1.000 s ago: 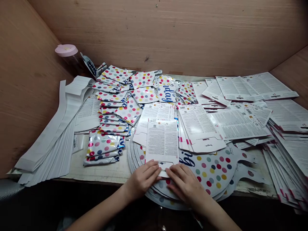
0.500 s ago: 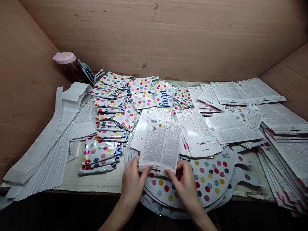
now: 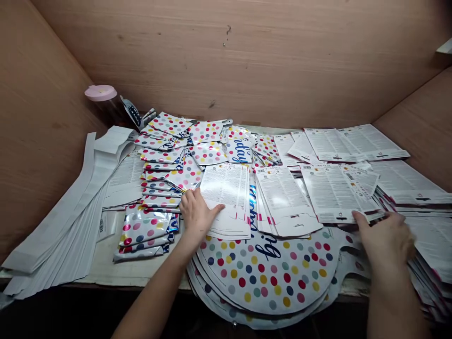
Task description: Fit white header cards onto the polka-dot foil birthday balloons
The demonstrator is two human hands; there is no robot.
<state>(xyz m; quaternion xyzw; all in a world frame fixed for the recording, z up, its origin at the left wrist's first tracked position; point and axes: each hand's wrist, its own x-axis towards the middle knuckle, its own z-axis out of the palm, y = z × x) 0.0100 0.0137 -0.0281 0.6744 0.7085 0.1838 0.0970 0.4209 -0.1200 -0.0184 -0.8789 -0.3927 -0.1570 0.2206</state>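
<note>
My left hand (image 3: 197,214) rests at the left edge of a pile of white printed card sleeves (image 3: 228,200). Its thumb is stretched over the pile, apart from the fingers, which are beside folded polka-dot foil balloons (image 3: 189,172). Farther right, my right hand (image 3: 388,240) pinches the lower corner of a printed card sleeve (image 3: 334,193) lying on other sleeves; the thumb is on top and the fingertips are hidden. Between my hands, a stack of flat round polka-dot foil balloons (image 3: 271,278) overhangs the table's front edge. More card sleeves (image 3: 286,202) lie on its far part.
Piled packets of folded foil (image 3: 148,226) stand left of centre. White paper strips (image 3: 67,226) fan out at the far left. A pink-lidded cup (image 3: 100,94) stands in the back corner. Printed sleeves (image 3: 423,183) crowd the right side. Wooden panels (image 3: 226,70) enclose the table.
The sleeve held by both hands over the round balloons has moved right, onto the right-hand sleeves, with my right hand. My left hand has let go and moved up to the left pile.
</note>
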